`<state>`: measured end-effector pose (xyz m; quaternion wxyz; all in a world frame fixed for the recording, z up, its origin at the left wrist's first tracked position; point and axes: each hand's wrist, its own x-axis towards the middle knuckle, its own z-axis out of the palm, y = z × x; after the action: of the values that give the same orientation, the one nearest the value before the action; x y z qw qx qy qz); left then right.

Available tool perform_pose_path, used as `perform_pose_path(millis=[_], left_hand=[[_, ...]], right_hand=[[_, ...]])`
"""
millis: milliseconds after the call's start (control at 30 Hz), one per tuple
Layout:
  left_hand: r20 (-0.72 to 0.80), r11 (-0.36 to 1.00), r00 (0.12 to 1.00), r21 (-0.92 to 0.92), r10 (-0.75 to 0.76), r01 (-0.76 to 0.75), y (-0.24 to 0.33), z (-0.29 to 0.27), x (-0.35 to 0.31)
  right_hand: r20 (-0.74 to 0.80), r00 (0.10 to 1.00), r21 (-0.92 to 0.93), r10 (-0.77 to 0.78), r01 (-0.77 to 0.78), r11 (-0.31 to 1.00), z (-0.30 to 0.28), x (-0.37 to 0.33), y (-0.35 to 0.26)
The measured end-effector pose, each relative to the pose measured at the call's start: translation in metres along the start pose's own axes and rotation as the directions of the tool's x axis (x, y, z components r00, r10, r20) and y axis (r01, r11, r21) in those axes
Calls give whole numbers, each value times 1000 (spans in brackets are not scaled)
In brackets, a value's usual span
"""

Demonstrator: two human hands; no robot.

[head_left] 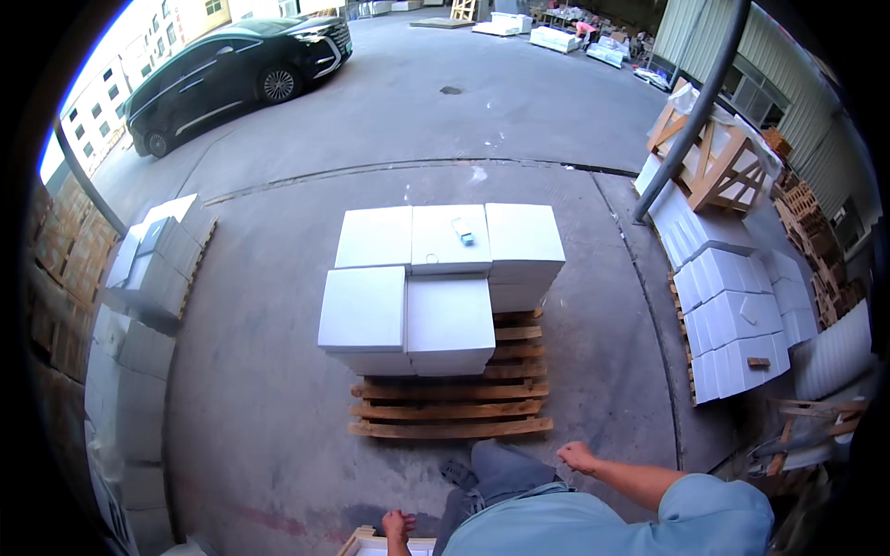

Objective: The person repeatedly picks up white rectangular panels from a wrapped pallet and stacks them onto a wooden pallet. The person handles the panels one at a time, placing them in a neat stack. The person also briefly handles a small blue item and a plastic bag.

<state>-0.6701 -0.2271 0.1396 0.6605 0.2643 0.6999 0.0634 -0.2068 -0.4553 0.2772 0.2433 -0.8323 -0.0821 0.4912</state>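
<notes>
Lower edge is cutting off the left forearm, the near wood-edged box and the blue shirt; the shirt is also hiding part of the legs. Left hand and right hand are showing too small for finger detail, palms facing out of sight. White stacks are covering the pallet's far part. Pale-and-teal item on top is appearing too small to identify. Far right, a person in red is blurring into clutter.

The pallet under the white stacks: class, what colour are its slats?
The pallet slats are brown, showing best in the head view.
</notes>
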Motion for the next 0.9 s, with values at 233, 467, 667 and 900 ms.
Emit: perform_pose_path(millis=[233,467,667,900], left_hand=[[121,998,992,62,22,-30,-8,-6,44],[176,986,984,162,-6,-23,15,32,52],[220,966,971,215,92,-141,41,51,66],[150,965,988,252,32,-70,71,119,110]], right_hand=[[-25,967,218,255,-244,945,-17,6,68],[-86,973,339,212,-172,925,-38,29,60],[-132,974,164,182,-160,973,-70,79,22],[-82,988,52,128,-124,991,-136,189,-52]])
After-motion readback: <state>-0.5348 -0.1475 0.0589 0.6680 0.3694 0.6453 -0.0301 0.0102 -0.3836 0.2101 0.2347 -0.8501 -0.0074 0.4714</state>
